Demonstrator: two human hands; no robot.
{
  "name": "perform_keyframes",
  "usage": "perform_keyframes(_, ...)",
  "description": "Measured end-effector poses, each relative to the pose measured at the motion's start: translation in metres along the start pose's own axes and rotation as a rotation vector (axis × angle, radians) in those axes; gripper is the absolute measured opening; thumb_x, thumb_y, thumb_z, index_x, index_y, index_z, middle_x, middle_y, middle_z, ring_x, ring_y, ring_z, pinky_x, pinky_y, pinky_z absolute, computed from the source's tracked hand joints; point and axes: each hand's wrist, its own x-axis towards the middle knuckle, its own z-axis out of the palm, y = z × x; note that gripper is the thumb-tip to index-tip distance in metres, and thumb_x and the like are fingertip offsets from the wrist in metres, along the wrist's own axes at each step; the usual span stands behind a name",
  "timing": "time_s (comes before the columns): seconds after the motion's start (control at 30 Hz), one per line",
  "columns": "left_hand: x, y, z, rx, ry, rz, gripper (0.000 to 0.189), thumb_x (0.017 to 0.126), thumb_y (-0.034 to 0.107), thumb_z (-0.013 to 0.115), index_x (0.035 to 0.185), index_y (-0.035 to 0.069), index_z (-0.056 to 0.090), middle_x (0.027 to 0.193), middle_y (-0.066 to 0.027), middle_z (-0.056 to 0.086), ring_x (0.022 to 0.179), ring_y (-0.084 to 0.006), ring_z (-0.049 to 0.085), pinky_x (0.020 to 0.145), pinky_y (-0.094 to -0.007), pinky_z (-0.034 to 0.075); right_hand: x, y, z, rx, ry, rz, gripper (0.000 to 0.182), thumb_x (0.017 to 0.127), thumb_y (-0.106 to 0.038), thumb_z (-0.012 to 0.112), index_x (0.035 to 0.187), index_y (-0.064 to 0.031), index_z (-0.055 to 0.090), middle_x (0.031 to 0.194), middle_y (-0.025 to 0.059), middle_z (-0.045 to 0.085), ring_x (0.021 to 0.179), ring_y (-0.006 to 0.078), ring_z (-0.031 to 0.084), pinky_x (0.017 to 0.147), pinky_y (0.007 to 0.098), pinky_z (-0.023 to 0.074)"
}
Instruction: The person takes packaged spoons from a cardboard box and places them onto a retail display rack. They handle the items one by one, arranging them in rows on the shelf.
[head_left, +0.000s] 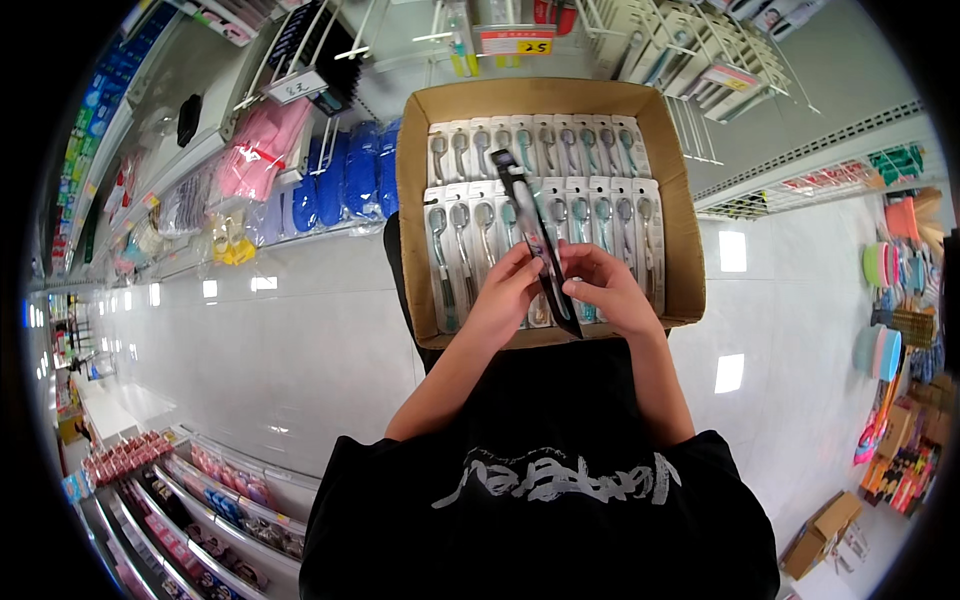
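Observation:
An open cardboard box (682, 247) stands before me, holding two rows of packaged toothbrushes (580, 217) in white and clear packs. Over its lower row, both hands hold one narrow black toothbrush pack (538, 244) with a clear window, tilted with its top to the left. My left hand (517, 283) grips the pack's left edge between thumb and fingers. From the other side, my right hand (604, 283) has its thumb and fingers at the right edge. The toothbrushes directly under the hands are partly hidden.
Wire display hooks with hanging packs (697, 60) and a price sign (517, 41) are beyond the box. At the left are a pink packaged item (262, 146) and blue packaged slippers (362, 172). A metal shelf (817, 169) stands at the right, and another cardboard box (823, 529) is lower right.

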Motion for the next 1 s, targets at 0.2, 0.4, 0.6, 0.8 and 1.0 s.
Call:
perform_keyframes(0.2,-0.001,0.001,0.009,0.167,0.055,-0.016,0.038,0.094,0.008,0.047,0.132,0.004,0.043,0.129,-0.0087,0.050,0.120,-0.0206,0.047,0.098,-0.0358,0.038,-0.007,-0.020,-0.008,-0.115,0.076,0.020,0.046,0.082,-0.002,0.065,0.127,-0.0024,0.052,0.103,0.0030,0.058,0.091,0.0104,0.055,0.081,0.0254,0.0453)
perform_keyframes(0.4,0.000,0.013,0.007,0.668,-0.201,0.055,0.043,0.090,0.004,0.050,0.132,0.004,0.043,0.133,-0.0114,0.048,0.125,-0.0248,0.044,0.104,-0.0364,0.034,-0.016,-0.012,-0.056,-0.372,0.437,-0.068,0.048,0.079,-0.009,0.071,0.123,0.0013,0.054,0.097,0.0066,0.061,0.087,0.0130,0.058,0.075,0.0285,0.0481)
perform_keyframes(0.6,-0.003,0.009,0.015,1.539,-0.255,0.089,0.049,0.089,0.022,0.057,0.132,0.005,0.042,0.136,-0.0202,0.043,0.129,-0.0348,0.039,0.105,-0.0440,0.033,-0.025,-0.003,-0.092,-0.702,0.621,-0.052,0.048,0.075,-0.011,0.073,0.118,0.0012,0.057,0.093,0.0115,0.064,0.080,0.0186,0.061,0.072,0.0316,0.0496)
perform_keyframes(0.8,-0.002,-0.022,0.009,1.958,-0.280,0.010,0.056,0.086,0.030,0.058,0.133,0.005,0.040,0.140,-0.0261,0.034,0.131,-0.0429,0.031,0.105,-0.0486,0.032,-0.026,-0.014,-0.079,-0.784,0.580,-0.003,0.045,0.075,-0.008,0.072,0.116,0.0020,0.057,0.089,0.0089,0.063,0.080,0.0164,0.059,0.074,0.0295,0.0488)
perform_keyframes(1.0,-0.003,-0.016,0.005,1.851,-0.306,0.084,0.056,0.082,0.026,0.061,0.129,0.002,0.043,0.137,-0.0259,0.038,0.126,-0.0431,0.038,0.101,-0.0464,0.038,-0.002,-0.019,-0.053,-0.908,0.457,-0.007,0.054,0.073,-0.018,0.075,0.119,0.0010,0.055,0.093,0.0139,0.063,0.077,0.0230,0.063,0.071,0.0345,0.0501)
